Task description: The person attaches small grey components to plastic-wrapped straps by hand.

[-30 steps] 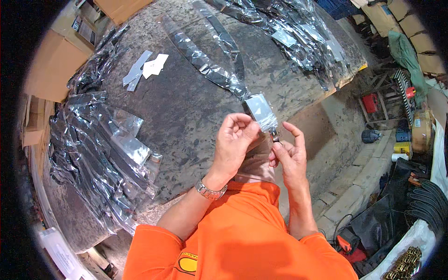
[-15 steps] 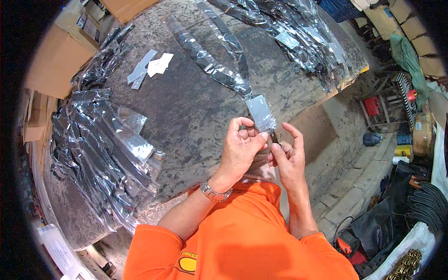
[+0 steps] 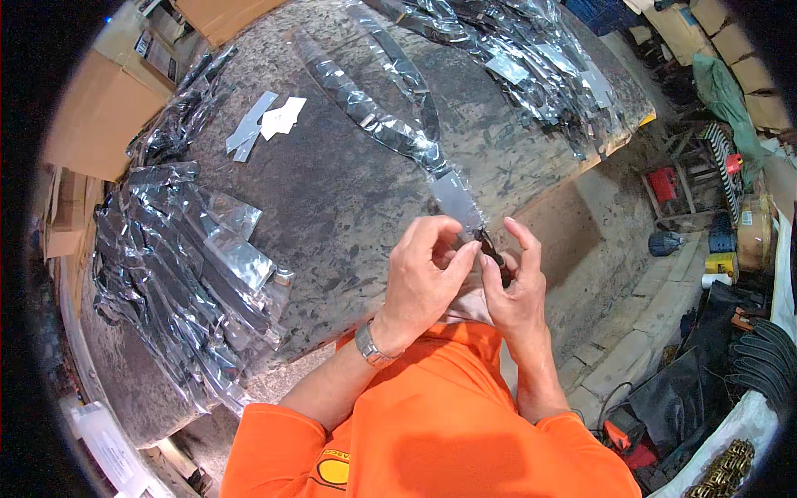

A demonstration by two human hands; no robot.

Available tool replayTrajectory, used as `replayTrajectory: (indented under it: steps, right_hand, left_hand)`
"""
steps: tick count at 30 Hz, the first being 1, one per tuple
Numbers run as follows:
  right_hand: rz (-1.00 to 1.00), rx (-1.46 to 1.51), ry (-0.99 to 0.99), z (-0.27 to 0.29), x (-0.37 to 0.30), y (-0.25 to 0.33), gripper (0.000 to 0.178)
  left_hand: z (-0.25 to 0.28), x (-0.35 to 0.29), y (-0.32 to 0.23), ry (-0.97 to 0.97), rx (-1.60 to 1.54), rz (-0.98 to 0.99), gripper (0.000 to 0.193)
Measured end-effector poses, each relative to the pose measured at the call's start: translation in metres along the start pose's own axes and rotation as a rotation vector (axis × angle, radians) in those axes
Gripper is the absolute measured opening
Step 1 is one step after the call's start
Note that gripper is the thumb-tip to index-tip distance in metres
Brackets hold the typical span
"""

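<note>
A long black strap (image 3: 357, 108) in a clear plastic sleeve lies looped on the dark table, its near end drawn to the table's front edge. A grey card (image 3: 456, 197) sits inside the sleeve close to that end. My left hand (image 3: 427, 270), with a metal watch on its wrist, pinches the sleeve's near end just below the card. My right hand (image 3: 516, 286) is closed with thumb against fingers on the strap's black end (image 3: 488, 245), which shows between both hands. The fingers partly hide what each grips.
Plastic-sleeved black straps pile up on the table's left (image 3: 183, 274) and far right (image 3: 540, 70). White and grey cards (image 3: 281, 118) lie farther back. Cardboard boxes (image 3: 104, 112) stand at far left. Beyond the right edge are a wooden stool (image 3: 668, 191) and black bags (image 3: 689, 373).
The sleeve's end and grey card have shifted slightly toward me and tilted. More of the strap's black end shows between my hands. My left hand has turned a little.
</note>
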State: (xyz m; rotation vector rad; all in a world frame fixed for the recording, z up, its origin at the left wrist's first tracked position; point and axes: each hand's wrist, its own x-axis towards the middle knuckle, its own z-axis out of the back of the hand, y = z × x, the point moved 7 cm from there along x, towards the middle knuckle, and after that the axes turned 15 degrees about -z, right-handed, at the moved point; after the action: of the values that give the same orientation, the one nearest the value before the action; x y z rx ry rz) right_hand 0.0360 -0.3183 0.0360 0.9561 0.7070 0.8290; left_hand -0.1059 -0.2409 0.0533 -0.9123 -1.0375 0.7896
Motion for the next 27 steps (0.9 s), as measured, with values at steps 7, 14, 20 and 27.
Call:
replayTrajectory:
  steps: [7, 14, 20, 27]
  right_hand:
    - [0.151, -0.194, -0.085, 0.003, -0.008, 0.022, 0.049]
    - [0.179, -0.238, -0.119, 0.003, -0.008, 0.021, 0.028]
    - [0.334, -0.276, -0.103, -0.002, -0.006, 0.026, 0.026]
    - [0.181, -0.187, -0.138, 0.001, -0.001, 0.021, 0.025]
  left_hand:
    - [-0.003, 0.009, 0.002, 0.075, 0.038, -0.044, 0.011]
    - [-0.005, 0.011, -0.008, 0.097, 0.208, -0.153, 0.005]
    - [-0.010, 0.007, -0.024, 0.117, 0.274, -0.427, 0.006]
    - [-0.001, 0.003, -0.014, 0.040, 0.205, -0.162, 0.011]
